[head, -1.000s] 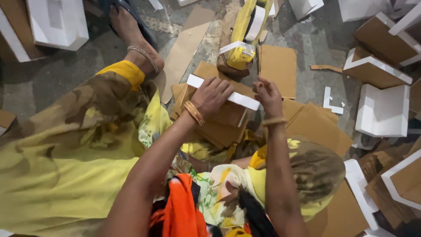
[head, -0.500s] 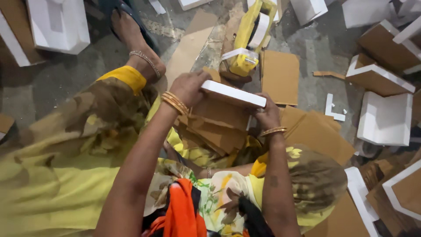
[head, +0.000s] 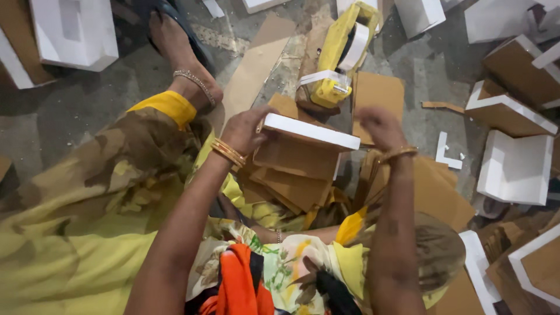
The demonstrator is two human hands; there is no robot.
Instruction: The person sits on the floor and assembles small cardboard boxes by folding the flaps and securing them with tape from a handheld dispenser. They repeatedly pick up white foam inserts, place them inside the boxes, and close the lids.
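Grey floor (head: 70, 122) carries scattered cardboard and white pieces. Just below the yellow tape dispenser (head: 341, 58), the left hand (head: 245, 131) grips one end of a white-edged box piece (head: 309, 131); beside its other end, the right hand (head: 379, 125) hangs loosely curled, empty.

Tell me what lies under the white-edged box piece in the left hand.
Under the white-edged box piece, held by the left hand, lies a loose stack of brown cardboard sheets on the lap. Whatever lies beneath that stack is covered, so it cannot be seen.
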